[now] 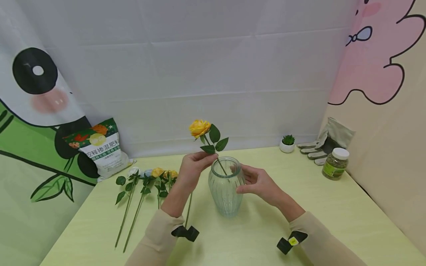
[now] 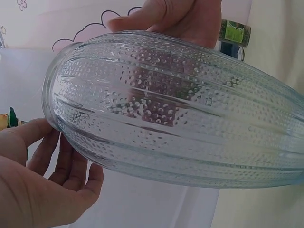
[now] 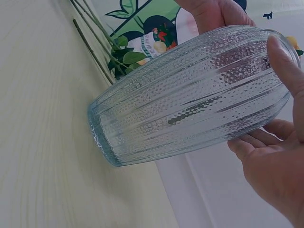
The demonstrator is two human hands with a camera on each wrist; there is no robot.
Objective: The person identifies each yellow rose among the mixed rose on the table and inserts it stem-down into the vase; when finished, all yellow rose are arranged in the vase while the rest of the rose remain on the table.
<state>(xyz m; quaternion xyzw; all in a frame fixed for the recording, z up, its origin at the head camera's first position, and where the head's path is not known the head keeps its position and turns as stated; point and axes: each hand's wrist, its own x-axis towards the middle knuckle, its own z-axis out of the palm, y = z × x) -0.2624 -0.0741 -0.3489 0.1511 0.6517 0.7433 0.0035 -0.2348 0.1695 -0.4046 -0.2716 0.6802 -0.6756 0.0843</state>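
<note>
A clear ribbed glass vase point(image 1: 227, 192) stands upright on the table, its dimpled wall filling the left wrist view. My left hand point(image 1: 196, 168) pinches the stem of a yellow rose point(image 1: 199, 128) just above the vase's rim. The stem's lower part slants down inside the mouth, and a dark piece of it shows through the glass in the right wrist view. My right hand point(image 1: 261, 183) holds the vase's right side near the top, thumb point(image 3: 285, 61) in front and fingers behind. The rose's bloom and green leaves stand above the rim.
Left of the vase lie several stemmed roses: a white one point(image 1: 134, 171), a blue one point(image 1: 147, 173) and yellow ones point(image 1: 158, 172). A fertilizer bag point(image 1: 106, 155) leans at the back left. Back right are a potted succulent point(image 1: 287, 144), gloves point(image 1: 327, 142) and a lidded jar point(image 1: 335, 164).
</note>
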